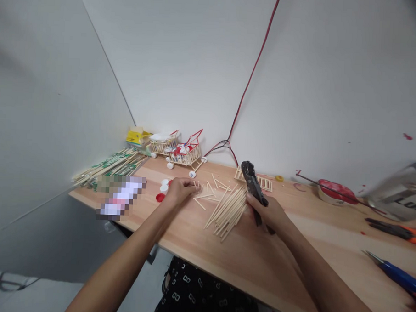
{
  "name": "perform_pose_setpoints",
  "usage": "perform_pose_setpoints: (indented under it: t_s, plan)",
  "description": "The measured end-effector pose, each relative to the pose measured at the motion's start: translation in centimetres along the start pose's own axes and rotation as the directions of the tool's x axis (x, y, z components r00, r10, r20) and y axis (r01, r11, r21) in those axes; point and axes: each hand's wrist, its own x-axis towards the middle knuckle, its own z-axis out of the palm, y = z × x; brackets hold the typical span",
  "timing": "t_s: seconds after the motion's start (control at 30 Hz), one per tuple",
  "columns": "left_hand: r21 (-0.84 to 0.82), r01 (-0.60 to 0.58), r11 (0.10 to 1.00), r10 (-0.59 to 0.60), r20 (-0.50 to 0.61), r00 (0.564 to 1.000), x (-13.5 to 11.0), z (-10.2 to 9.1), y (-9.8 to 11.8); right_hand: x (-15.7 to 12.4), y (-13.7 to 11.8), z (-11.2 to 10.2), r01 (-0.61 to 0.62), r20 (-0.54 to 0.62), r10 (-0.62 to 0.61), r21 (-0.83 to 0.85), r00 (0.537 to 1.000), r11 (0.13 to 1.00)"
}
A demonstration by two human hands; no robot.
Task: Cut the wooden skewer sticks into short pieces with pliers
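Observation:
My right hand (pixel 266 209) is wrapped round a black pliers-like tool (pixel 253 183), its head up and its two handles toward me. Right beside it lies a bundle of thin wooden sticks (pixel 228 214). My left hand (pixel 182 190) has its fingers pinched together low over the table; small pale pieces show at the fingertips, too unclear to name. Several short cut sticks (pixel 209 190) are scattered between the two hands. White bottle caps (pixel 164 185) and a red cap (pixel 160 197) lie to the left of my left wrist.
Two small stick-built carts (pixel 185 155) with cap wheels stand at the back. A ladder-like stick frame (pixel 264 182) lies behind the black tool. Long sticks in green packaging (pixel 107 167) and a blurred phone-like object (pixel 121 198) are left. Orange-handled pliers (pixel 394 230) and a blue-handled tool (pixel 392 272) lie right.

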Motion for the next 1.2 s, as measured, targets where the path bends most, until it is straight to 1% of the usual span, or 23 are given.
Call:
perform_pose_setpoints:
  t_s: [0.03,0.07,0.1,0.13,0.17,0.23,0.3,0.4,0.47,0.53,0.6,0.7,0.87,0.97,1.03,1.13,1.17,1.2]
  plan:
    - [-0.088,0.012,0.996,-0.006,0.066,0.998,-0.4,0.8,0.7,-0.2,-0.3,0.1,-0.007,0.003,0.006,0.071,1.000,0.997]
    - [-0.140,0.037,0.989,-0.013,0.169,0.986,-0.8,1.7,1.4,-0.4,-0.6,0.1,-0.007,0.010,0.006,0.140,1.000,0.990]
    - [-0.188,0.073,0.979,-0.025,0.243,0.970,-1.2,2.7,2.1,-0.7,-1.0,0.1,0.003,0.017,-0.007,0.206,1.000,0.979]
    - [-0.222,0.143,0.964,-0.073,0.298,0.952,-1.6,3.8,2.7,-1.0,-1.4,0.1,0.024,0.014,-0.028,0.257,1.000,0.966]
    - [-0.243,0.216,0.946,-0.122,0.350,0.929,-2.0,4.9,3.1,-1.3,-1.8,0.1,0.026,0.032,-0.037,0.286,0.999,0.958]
    - [-0.278,0.323,0.905,-0.181,0.434,0.882,-2.7,6.9,3.4,-1.7,-2.5,0.0,0.046,0.083,-0.078,0.332,0.994,0.942]
    - [-0.302,0.389,0.871,-0.212,0.483,0.850,-2.9,8.3,3.2,-1.8,-2.6,-0.1,0.063,0.112,-0.108,0.350,0.988,0.935]
    - [-0.299,0.427,0.853,-0.238,0.505,0.829,-2.8,9.3,2.5,-1.5,-2.1,-0.2,0.057,0.133,-0.106,0.332,0.985,0.941]
    - [-0.258,0.446,0.857,-0.259,0.532,0.806,-2.5,9.4,2.2,-1.1,-1.5,-0.2,0.060,0.133,-0.106,0.313,0.985,0.948]
    - [-0.214,0.465,0.859,-0.278,0.567,0.775,-2.4,9.3,2.1,-0.8,-1.0,-0.1,0.092,0.126,-0.134,0.298,0.983,0.950]
    - [-0.193,0.476,0.858,-0.286,0.591,0.754,-2.3,9.1,2.2,-0.7,-0.8,0.0,0.120,0.118,-0.161,0.296,0.980,0.948]
    - [-0.177,0.476,0.861,-0.288,0.602,0.745,-2.4,9.1,2.3,-0.8,-0.9,0.0,0.111,0.137,-0.160,0.313,0.978,0.943]
    - [-0.110,0.423,0.899,-0.277,0.606,0.746,-2.2,9.4,2.5,-1.1,-1.1,-0.4,0.103,0.194,-0.166,0.298,0.967,0.949]
    - [-0.083,0.394,0.915,-0.262,0.619,0.740,-2.1,9.4,2.7,-1.0,-0.9,-0.5,0.093,0.173,-0.142,0.267,0.975,0.959]
    - [-0.091,0.342,0.935,-0.209,0.637,0.742,-2.3,9.3,2.9,-0.9,-0.6,-0.5,0.082,0.136,-0.127,0.298,0.982,0.951]
    - [-0.084,0.206,0.975,-0.101,0.657,0.747,-3.1,9.0,3.0,-0.6,-0.2,-0.7,0.063,0.086,-0.110,0.424,0.990,0.904]
    - [-0.076,0.156,0.985,-0.071,0.644,0.762,-3.5,9.0,3.0,-0.5,-0.1,-0.8,0.057,0.073,-0.103,0.470,0.992,0.881]
    - [-0.065,0.108,0.992,-0.045,0.618,0.785,-3.8,8.9,2.9,-0.5,-0.1,-0.8,0.049,0.066,-0.096,0.512,0.993,0.857]
